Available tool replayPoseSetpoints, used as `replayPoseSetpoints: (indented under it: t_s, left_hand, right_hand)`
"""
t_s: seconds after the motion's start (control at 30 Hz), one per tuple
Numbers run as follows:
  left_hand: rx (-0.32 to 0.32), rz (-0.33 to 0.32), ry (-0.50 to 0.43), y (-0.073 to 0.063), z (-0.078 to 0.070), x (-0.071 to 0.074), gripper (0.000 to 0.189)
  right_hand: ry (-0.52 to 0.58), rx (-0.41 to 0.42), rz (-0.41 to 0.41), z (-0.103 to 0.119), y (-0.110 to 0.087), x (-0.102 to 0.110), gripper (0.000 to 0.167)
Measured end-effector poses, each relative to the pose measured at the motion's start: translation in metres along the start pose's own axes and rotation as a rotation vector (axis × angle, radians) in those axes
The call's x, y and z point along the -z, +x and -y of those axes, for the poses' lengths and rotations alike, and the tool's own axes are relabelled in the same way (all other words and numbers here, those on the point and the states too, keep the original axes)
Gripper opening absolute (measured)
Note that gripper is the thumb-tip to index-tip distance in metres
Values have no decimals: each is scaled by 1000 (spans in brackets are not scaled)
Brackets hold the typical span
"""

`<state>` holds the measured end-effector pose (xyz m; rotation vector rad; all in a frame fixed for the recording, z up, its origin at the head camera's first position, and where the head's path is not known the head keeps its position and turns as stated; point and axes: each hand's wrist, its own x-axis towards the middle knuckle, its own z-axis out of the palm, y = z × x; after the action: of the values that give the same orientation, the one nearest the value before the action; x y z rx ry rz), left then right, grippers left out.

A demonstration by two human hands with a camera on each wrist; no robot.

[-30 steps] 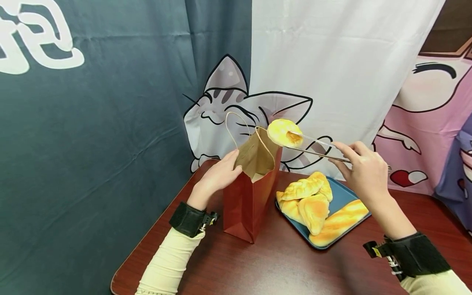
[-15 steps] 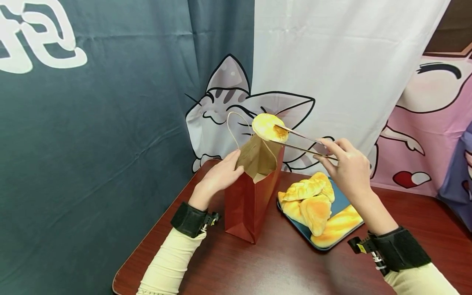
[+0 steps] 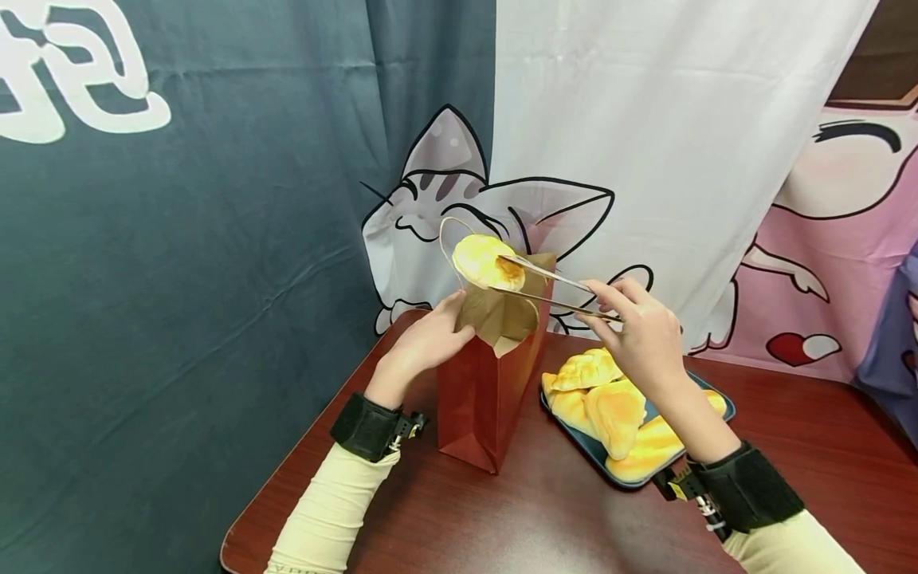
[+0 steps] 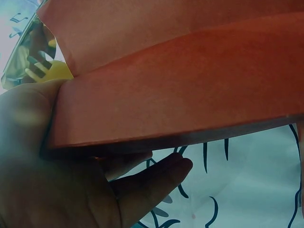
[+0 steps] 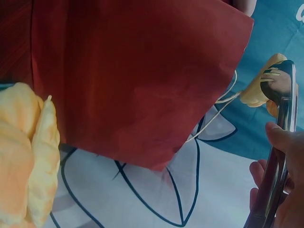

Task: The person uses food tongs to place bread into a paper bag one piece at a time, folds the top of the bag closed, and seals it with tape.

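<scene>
A red paper bag (image 3: 469, 406) with a brown inside and twisted handles stands upright on the table, its mouth spread. My left hand (image 3: 428, 339) grips the bag's near-left top edge; in the left wrist view the thumb and fingers lie on opposite sides of the paper. My right hand (image 3: 645, 339) holds metal tongs (image 3: 552, 276), also seen in the right wrist view as shiny tongs (image 5: 277, 164). Pinched in their tips is a round yellow bun (image 3: 476, 259) with a browned patch, above the bag's mouth. The bag's bottom inside is hidden.
Right of the bag, a blue tray (image 3: 727, 408) carries a braided bread (image 3: 584, 370), a triangular bread (image 3: 615, 414), a long loaf (image 3: 645, 452) and other bread. The dark red table (image 3: 545, 526) meets printed curtains (image 3: 287, 239) at its back and left.
My right hand has moved left with the tongs and bun, from beyond the bag's right side to over its mouth. My left hand stays on the bag's edge.
</scene>
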<state>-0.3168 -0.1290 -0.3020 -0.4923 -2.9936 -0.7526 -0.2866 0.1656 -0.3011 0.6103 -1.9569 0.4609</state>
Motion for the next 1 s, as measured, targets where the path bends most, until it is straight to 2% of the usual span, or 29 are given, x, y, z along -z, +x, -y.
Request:
replayPoseSetpoints:
  t_s: [0.23,0.47,0.77,1.0]
  left_hand:
    - [-36,-17,19,0,0,-1,68]
    - [-68,-41,34,1,1,-2,68]
    - [-38,-42,24,0,-1,0,70]
    - [-30,-11,14,-2,1,1,71]
  right_hand:
    - [33,4,-13,8,5,-3,47]
    - [14,7,29,11,6,-8,44]
    - [-30,-20,49,-3,-4,-9,43]
    - [-56,-47,54,-14,-13,-5,43]
